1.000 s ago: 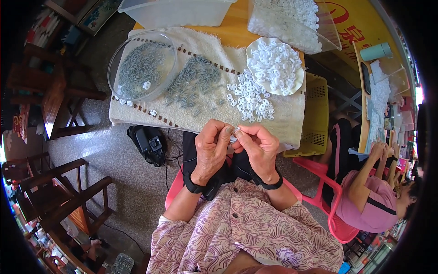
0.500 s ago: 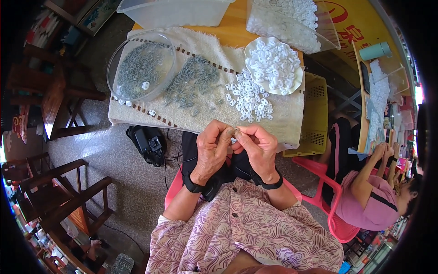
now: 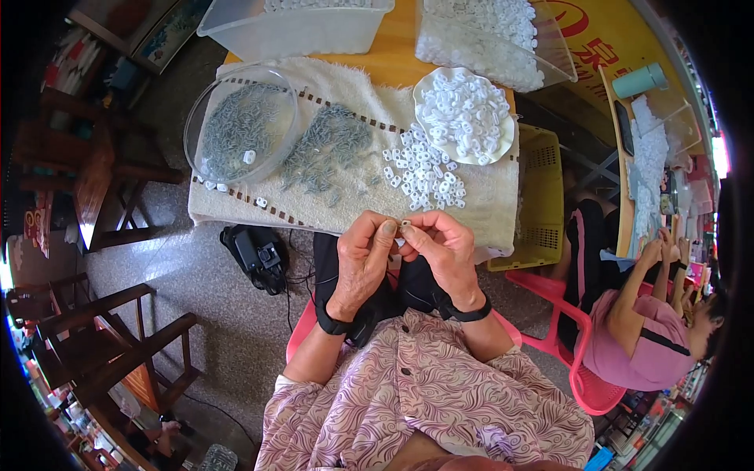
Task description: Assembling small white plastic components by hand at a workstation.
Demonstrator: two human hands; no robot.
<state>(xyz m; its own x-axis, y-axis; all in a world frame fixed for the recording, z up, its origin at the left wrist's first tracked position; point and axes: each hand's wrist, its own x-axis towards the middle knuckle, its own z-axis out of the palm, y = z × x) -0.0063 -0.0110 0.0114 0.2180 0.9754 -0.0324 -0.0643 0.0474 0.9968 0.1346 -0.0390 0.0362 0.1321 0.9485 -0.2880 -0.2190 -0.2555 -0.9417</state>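
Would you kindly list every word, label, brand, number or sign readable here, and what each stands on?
Yellow flat panel: large red characters beside a curved red emblem; I won't copy out the wording.
Red hanging sheet with pale round markings: too small and blurred to read.
Loose small white plastic pieces with holes: no lettering discernible.

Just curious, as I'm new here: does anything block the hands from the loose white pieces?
Nothing visible does: the loose white pieces lie on the towel just beyond the right hand. The left hand is beside it; the heaped plate sits beyond those pieces.
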